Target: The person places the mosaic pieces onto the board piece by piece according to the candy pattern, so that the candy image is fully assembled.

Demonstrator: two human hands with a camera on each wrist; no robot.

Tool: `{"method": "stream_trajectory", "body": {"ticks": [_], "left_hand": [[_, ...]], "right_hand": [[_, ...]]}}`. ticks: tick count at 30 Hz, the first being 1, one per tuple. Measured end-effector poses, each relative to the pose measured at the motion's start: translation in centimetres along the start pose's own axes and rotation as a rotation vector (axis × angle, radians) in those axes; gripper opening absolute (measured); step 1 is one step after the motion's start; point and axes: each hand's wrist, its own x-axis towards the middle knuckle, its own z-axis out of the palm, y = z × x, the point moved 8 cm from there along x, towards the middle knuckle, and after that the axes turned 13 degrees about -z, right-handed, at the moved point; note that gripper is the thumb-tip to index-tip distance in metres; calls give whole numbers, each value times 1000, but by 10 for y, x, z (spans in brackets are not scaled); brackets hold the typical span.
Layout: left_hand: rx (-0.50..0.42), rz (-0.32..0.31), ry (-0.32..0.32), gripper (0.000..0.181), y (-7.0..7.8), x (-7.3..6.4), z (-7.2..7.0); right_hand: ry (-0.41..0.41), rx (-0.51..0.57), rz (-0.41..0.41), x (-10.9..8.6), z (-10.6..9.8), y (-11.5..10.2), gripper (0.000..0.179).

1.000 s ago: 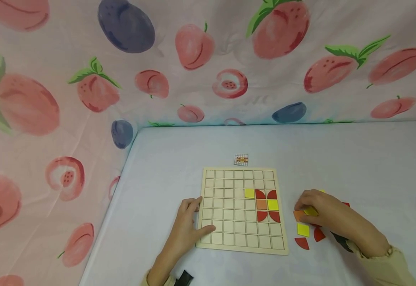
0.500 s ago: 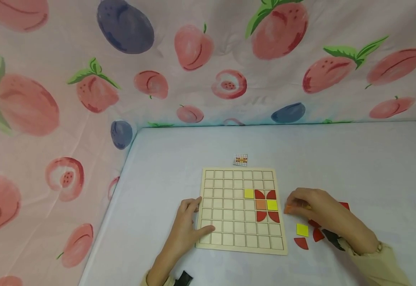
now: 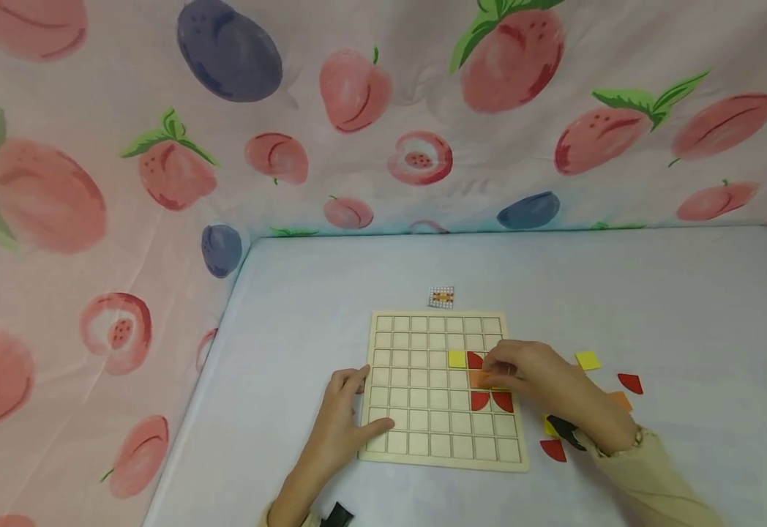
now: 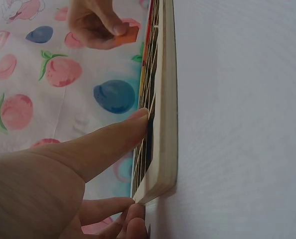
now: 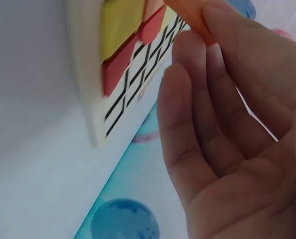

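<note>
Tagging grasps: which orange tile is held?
The orange tile pinched by the right hand, above the board; a second lies on the board, a third on the table.

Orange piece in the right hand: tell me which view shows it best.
The left wrist view: the orange piece stands clear of the wooden board, pinched in the right hand. The right wrist view shows it closer but cut off by the picture's top edge. In the head view it is hard to make out at the fingertips.

The board (image 3: 402,396) is cream, ruled with a dark square grid, the tiles (image 3: 457,359) plain yellow, orange or red, the card (image 3: 440,296) white with a fine grid, and the backdrop (image 3: 383,172) pale, printed with pink and blue fruit.
</note>
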Motion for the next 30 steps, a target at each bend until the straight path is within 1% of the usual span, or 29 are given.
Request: {"method": "stream_trajectory", "body": {"ticks": [6, 12, 18, 23, 30], "left_hand": [[-7, -5, 4, 87, -1, -1, 0], [-2, -1, 8, 87, -1, -1, 0], [-6, 4, 6, 86, 0, -1, 0], [-5, 7, 9, 86, 0, -1, 0], [-1, 12, 14, 86, 1, -1, -1]], "right_hand": [[-19, 18, -13, 16, 9, -4, 7], [-40, 33, -30, 25, 15, -5, 5], [-63, 44, -9, 30, 23, -2, 4], [-70, 85, -23, 31, 28, -2, 3], [-84, 57, -16, 34, 31, -1, 5]]}}
